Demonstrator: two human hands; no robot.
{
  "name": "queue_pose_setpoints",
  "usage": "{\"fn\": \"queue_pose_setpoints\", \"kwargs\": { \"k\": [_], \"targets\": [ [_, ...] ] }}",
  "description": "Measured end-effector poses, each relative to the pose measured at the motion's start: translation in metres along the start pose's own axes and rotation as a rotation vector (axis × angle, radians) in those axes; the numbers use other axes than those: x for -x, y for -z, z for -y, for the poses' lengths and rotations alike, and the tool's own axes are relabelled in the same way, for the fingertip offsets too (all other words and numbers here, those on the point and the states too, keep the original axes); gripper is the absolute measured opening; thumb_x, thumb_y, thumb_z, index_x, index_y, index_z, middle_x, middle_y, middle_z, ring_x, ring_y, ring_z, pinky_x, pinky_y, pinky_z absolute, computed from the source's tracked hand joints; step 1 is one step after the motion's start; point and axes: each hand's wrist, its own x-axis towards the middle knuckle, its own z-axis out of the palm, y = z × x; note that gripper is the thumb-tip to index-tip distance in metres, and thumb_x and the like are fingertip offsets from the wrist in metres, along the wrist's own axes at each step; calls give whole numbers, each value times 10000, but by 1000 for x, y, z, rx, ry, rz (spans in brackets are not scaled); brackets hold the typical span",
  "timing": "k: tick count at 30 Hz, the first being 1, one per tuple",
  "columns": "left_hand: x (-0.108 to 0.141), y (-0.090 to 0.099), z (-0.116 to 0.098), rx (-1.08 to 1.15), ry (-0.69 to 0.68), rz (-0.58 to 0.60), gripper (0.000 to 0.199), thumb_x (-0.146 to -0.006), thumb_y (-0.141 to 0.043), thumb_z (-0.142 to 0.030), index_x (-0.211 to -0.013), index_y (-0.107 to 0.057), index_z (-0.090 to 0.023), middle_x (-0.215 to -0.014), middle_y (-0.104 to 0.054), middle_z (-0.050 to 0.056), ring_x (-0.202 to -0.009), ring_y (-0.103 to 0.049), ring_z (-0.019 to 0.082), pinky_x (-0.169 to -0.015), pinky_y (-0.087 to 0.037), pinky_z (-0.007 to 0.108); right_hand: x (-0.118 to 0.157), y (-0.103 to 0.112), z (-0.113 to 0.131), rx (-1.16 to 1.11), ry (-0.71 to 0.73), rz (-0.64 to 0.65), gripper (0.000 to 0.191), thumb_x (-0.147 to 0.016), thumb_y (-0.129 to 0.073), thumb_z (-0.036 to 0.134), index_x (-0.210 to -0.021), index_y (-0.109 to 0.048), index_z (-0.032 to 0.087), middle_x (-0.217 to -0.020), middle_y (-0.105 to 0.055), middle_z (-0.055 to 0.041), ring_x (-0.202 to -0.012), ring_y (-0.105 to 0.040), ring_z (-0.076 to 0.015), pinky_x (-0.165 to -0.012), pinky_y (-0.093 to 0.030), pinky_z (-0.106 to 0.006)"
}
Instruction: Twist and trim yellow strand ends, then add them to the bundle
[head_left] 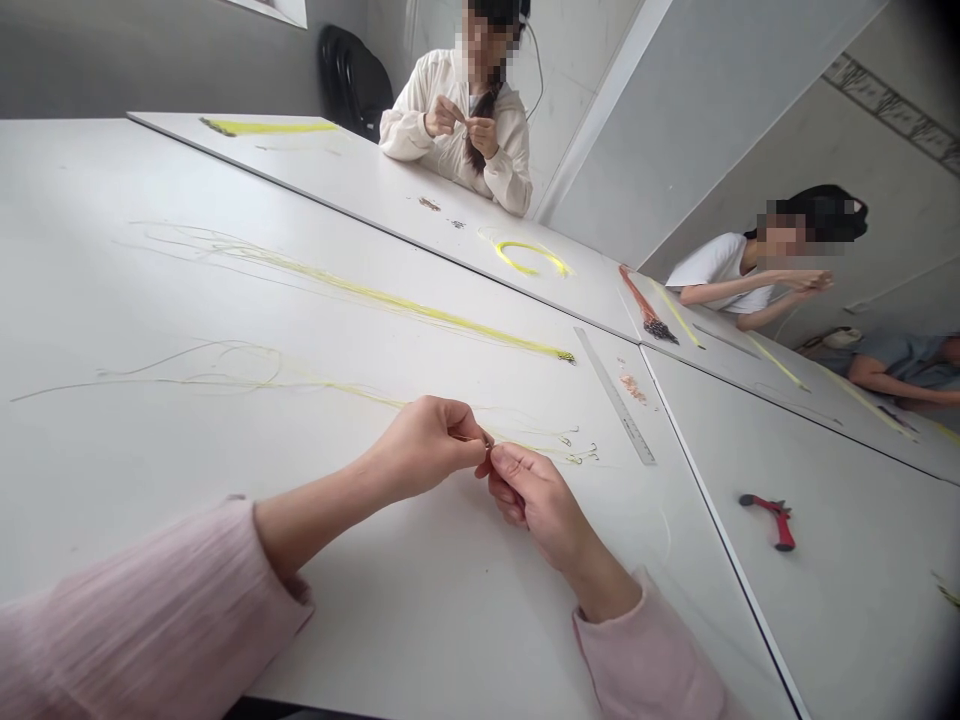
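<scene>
My left hand (431,445) and my right hand (536,495) meet fingertip to fingertip above the white table (150,470). Both are closed in a pinch around something small and thin between them, too small to make out. Just beyond my hands lie loose yellow lines with small hooks (576,460) at their right ends. Farther back stretches a bundle of yellow lines (420,308), its hooked ends gathered at the right. A clear ruler (615,395) lies to the right, beside a small pile of orange bits (634,388).
Red-handled pliers (772,520) lie on the right table section. Across the table a person in a cream jacket (442,100) works with small items; two more people sit at the right. Yellow coil (525,262) and orange bundle (641,305) rest on the far section.
</scene>
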Motion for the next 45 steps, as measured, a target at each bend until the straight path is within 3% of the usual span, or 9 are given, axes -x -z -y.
{"fn": "queue_pose_setpoints", "kwargs": {
  "k": [15, 25, 31, 35, 39, 45],
  "targets": [
    [0, 1, 1, 0, -16, 58, 81, -646, -532, -243, -585, -567, -202, -720, -683, 4, -775, -608, 184, -565, -407, 244, 0, 2, 1, -27, 12, 24, 321, -885, -447, 438, -775, -545, 152, -584, -312, 46, -484, -231, -68, -454, -134, -242],
    [1, 1, 0, 23, -5, 46, 129, -654, -578, -298, -596, -609, -187, -734, -694, 21, -727, -613, 185, -524, -394, 246, -2, 2, 1, 50, 41, -24, 332, -884, -461, 441, -735, -538, 154, -557, -288, 54, -480, -209, -65, -449, -128, -243],
    [0, 1, 3, 189, 20, 48, 256, -696, -641, -405, -840, -725, -211, -858, -732, 41, -871, -631, 232, -738, -469, 329, -3, 7, 2, -61, 227, -174, 302, -886, -468, 451, -854, -591, 177, -617, -353, 41, -474, -262, -58, -438, -181, -229],
    [-5, -1, 10, 317, -10, 126, 252, -735, -648, -418, -878, -735, -229, -968, -730, 43, -1046, -593, 248, -968, -392, 393, -2, 4, 3, 19, 313, -263, 287, -823, -577, 444, -943, -620, 186, -629, -386, 37, -476, -295, -64, -438, -235, -236],
    [-6, -3, 14, 363, -39, 219, 248, -761, -642, -421, -864, -735, -215, -942, -734, 57, -1026, -608, 260, -982, -390, 417, -1, -1, 3, 55, 352, -295, 272, -762, -658, 406, -920, -623, 188, -707, -440, 17, -522, -320, -69, -443, -233, -235],
    [-5, -6, 16, 446, -27, 248, 232, -782, -638, -414, -854, -726, -211, -984, -728, 66, -1089, -581, 248, -1006, -375, 391, -1, 1, 1, 205, 427, -373, 243, -823, -594, 378, -708, -518, 178, -594, -371, 47, -510, -296, -73, -467, -250, -239]
  ]
}}
